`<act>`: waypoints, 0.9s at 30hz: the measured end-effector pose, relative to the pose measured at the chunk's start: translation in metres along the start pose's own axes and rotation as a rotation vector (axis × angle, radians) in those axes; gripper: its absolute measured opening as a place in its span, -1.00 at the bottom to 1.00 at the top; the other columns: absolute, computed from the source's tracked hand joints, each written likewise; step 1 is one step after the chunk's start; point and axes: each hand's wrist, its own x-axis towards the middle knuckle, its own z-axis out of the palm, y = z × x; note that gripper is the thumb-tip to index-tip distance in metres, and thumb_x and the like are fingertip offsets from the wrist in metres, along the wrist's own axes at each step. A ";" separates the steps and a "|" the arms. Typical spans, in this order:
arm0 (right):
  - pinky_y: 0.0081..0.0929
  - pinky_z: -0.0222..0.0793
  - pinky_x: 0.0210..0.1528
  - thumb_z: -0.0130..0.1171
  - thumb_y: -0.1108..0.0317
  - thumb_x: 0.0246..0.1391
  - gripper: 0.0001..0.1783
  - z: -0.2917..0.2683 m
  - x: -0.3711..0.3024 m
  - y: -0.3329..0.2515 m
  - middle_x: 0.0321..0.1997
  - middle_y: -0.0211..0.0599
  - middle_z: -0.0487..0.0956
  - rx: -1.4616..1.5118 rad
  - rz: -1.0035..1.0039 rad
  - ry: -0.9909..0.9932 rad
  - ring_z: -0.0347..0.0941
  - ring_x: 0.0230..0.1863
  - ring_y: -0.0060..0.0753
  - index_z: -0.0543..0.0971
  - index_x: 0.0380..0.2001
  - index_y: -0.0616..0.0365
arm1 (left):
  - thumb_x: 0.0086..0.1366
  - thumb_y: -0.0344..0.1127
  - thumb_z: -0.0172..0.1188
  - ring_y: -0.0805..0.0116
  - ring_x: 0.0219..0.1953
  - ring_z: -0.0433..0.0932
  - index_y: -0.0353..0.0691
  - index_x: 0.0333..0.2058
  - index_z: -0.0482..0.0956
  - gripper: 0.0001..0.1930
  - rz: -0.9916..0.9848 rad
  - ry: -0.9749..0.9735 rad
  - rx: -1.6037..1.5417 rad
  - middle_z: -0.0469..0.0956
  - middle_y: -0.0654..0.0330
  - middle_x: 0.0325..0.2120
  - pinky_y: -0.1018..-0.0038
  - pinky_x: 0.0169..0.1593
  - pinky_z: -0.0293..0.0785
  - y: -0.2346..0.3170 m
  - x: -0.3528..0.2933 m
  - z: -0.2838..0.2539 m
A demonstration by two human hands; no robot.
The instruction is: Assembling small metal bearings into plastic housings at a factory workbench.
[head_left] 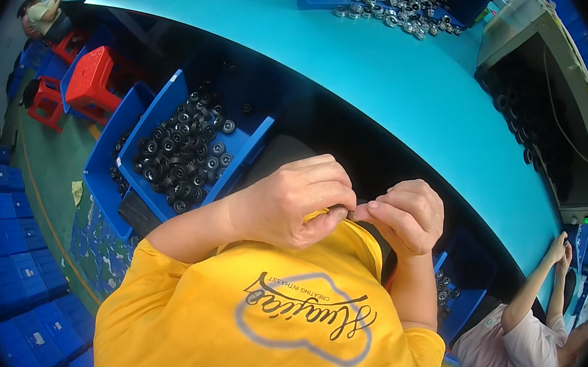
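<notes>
Both hands meet in front of my chest, fingertips nearly touching. My left hand (pixel 303 200) is closed, with thumb and forefinger pinched together. Facing it, my right hand (pixel 409 216) is curled in a similar pinch. A small dark spot shows between the fingertips, but what they hold, if anything, is too small and covered to name. Beyond my left forearm stands a blue bin (pixel 245 160) with many small black wheels (pixel 182 144) in it. The blue-green tabletop (pixel 323 43) curves past in front of both hands, which stay off it.
Shiny metallic parts (pixel 398 8) spill from a blue bin at the table's far side. A machine (pixel 541 16) with a dark opening and black parts stands right. A co-worker (pixel 524 344) sits at my right. Red stools (pixel 95 80) and stacked blue crates (pixel 4 246) are left.
</notes>
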 end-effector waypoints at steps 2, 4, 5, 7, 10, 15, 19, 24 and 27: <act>-0.59 0.39 -0.49 0.58 0.27 -0.35 -0.68 -0.004 0.005 0.002 -0.50 -0.47 0.53 -0.040 -0.045 -0.039 0.48 -0.49 -0.47 0.70 -0.44 0.04 | 0.00 -0.61 0.34 0.17 -0.37 0.60 -0.30 -0.36 0.65 -0.82 0.021 0.011 0.034 0.60 0.09 -0.42 0.43 -0.31 0.54 0.000 0.001 0.000; -0.59 0.38 -0.49 0.54 0.28 -0.34 -0.70 -0.007 0.011 0.002 -0.50 -0.46 0.53 -0.052 -0.071 -0.075 0.48 -0.49 -0.47 0.70 -0.44 0.05 | 0.00 -0.62 0.34 0.17 -0.38 0.59 -0.30 -0.36 0.65 -0.82 0.050 0.007 0.061 0.59 0.09 -0.43 0.43 -0.32 0.54 -0.002 0.003 0.000; -0.59 0.38 -0.49 0.51 0.28 -0.34 -0.71 -0.009 0.013 0.001 -0.50 -0.46 0.54 -0.058 -0.084 -0.093 0.48 -0.49 -0.47 0.71 -0.44 0.05 | 0.00 -0.63 0.33 0.17 -0.38 0.59 -0.31 -0.37 0.64 -0.82 0.068 -0.001 0.071 0.59 0.09 -0.44 0.43 -0.32 0.54 -0.003 0.004 0.001; -0.59 0.38 -0.49 0.49 0.28 -0.33 -0.73 -0.009 0.016 0.000 -0.51 -0.46 0.53 -0.055 -0.093 -0.112 0.48 -0.49 -0.48 0.70 -0.44 0.05 | 0.00 -0.64 0.32 0.17 -0.39 0.58 -0.33 -0.37 0.63 -0.82 0.106 -0.017 0.088 0.59 0.09 -0.44 0.43 -0.32 0.54 -0.003 0.007 0.001; -0.59 0.36 -0.50 0.49 0.29 -0.32 -0.75 -0.010 0.019 0.000 -0.53 -0.45 0.53 -0.037 -0.083 -0.150 0.48 -0.49 -0.47 0.69 -0.46 0.06 | -0.01 -0.65 0.30 0.18 -0.40 0.58 -0.35 -0.37 0.63 -0.82 0.159 -0.041 0.114 0.58 0.09 -0.45 0.43 -0.32 0.54 -0.004 0.009 0.001; -0.58 0.33 -0.53 0.51 0.27 -0.34 -0.73 -0.008 0.020 -0.001 -0.56 -0.44 0.52 0.004 -0.019 -0.196 0.47 -0.51 -0.47 0.67 -0.49 0.06 | 0.00 -0.65 0.27 0.18 -0.41 0.56 -0.36 -0.38 0.62 -0.84 0.186 -0.085 0.163 0.57 0.10 -0.47 0.42 -0.32 0.54 -0.005 0.009 0.000; -0.58 0.32 -0.54 0.53 0.27 -0.35 -0.71 -0.007 0.019 -0.001 -0.56 -0.43 0.52 -0.006 -0.014 -0.193 0.47 -0.51 -0.46 0.66 -0.48 0.08 | 0.00 -0.64 0.26 0.19 -0.42 0.55 -0.34 -0.40 0.61 -0.86 0.156 -0.084 0.178 0.55 0.11 -0.49 0.43 -0.34 0.53 -0.006 0.008 0.002; -0.58 0.36 -0.51 0.52 0.30 -0.36 -0.70 -0.005 0.018 0.000 -0.54 -0.41 0.52 -0.060 -0.066 -0.140 0.47 -0.50 -0.44 0.67 -0.46 0.11 | 0.00 -0.63 0.26 0.20 -0.43 0.56 -0.30 -0.43 0.60 -0.86 0.097 -0.004 0.147 0.55 0.12 -0.51 0.44 -0.35 0.53 -0.007 0.006 0.007; -0.57 0.39 -0.49 0.49 0.31 -0.34 -0.71 -0.007 0.019 -0.002 -0.52 -0.39 0.53 -0.113 -0.100 -0.125 0.48 -0.49 -0.42 0.68 -0.45 0.12 | 0.00 -0.61 0.26 0.21 -0.43 0.57 -0.28 -0.44 0.58 -0.87 0.064 0.067 0.123 0.56 0.12 -0.51 0.45 -0.34 0.53 -0.004 0.008 0.009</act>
